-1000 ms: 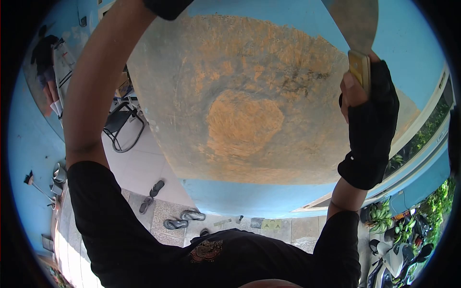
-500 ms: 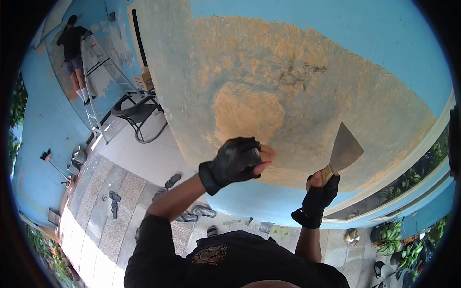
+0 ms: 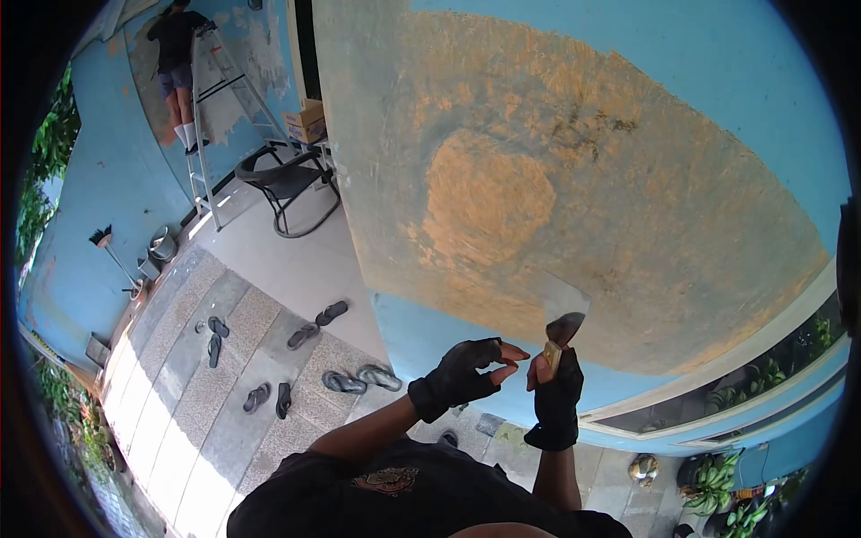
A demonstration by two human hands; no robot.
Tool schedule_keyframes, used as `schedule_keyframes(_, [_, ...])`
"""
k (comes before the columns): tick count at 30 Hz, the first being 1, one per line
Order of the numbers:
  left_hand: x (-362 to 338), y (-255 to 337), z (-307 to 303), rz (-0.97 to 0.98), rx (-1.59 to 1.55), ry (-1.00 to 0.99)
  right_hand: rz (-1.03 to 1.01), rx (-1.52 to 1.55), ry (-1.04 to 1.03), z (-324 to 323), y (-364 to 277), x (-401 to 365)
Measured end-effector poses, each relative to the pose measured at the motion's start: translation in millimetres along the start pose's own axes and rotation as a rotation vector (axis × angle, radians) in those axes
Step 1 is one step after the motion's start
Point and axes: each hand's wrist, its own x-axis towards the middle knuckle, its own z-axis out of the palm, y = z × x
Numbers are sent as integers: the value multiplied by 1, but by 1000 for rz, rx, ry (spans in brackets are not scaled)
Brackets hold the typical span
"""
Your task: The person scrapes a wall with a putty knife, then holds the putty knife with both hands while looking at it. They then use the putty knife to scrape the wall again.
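My right hand (image 3: 557,399), in a black fingerless glove, is closed around the wooden handle of a putty knife (image 3: 566,305). Its broad metal blade points up, in front of the wall, and catches a reflection. Just left of it is my left hand (image 3: 466,372), gloved the same way. Its thumb and forefinger are bent with a gap between them, and nothing shows in them. Both hands are in front of the lower part of the wall (image 3: 628,233), where a large scraped patch of grey and orange-tan is bordered by blue paint.
At the back left another person (image 3: 175,54) stands on a stepladder (image 3: 204,134) facing a wall. A black chair (image 3: 285,179) and a cardboard box (image 3: 306,121) are near it. Several sandals (image 3: 343,382) lie on the paving. Potted plants (image 3: 713,484) stand at lower right.
My left hand has come down and right from near the wall, its fingers loosening. My right hand has moved left with the putty knife, bringing the hands close together. The view has shifted.
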Motion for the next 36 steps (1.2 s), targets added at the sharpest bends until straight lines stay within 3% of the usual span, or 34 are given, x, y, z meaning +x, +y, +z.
schedule_keyframes(4, [-11, 10, -6, 33, 0, 17, -61, -242, -91, 7, -22, -16])
schedule_keyframes(9, [-37, 23, -29, 46, -130, 8, -51, -239, -26, 38, -25, -40])
schedule_keyframes(14, [-81, 29, -79, 47, -33, -12, 36, -138, -63, 96, -19, -73])
schedule_keyframes(17, [-110, 31, -99, 34, -17, 99, -65, -275, -76, 135, -25, -91])
schedule_keyframes(21, [-147, 26, -116, 7, 10, 112, -71, -187, -110, 169, -19, -115])
schedule_keyframes(22, [-152, 32, -121, 19, 45, 139, 28, -214, -121, 173, -25, -122])
schedule_keyframes(34, [-165, 55, -139, 41, 140, 270, 45, -188, -201, 188, -53, -137])
schedule_keyframes(36, [-166, 62, -136, -37, 77, 177, 29, -221, -216, 182, -55, -137])
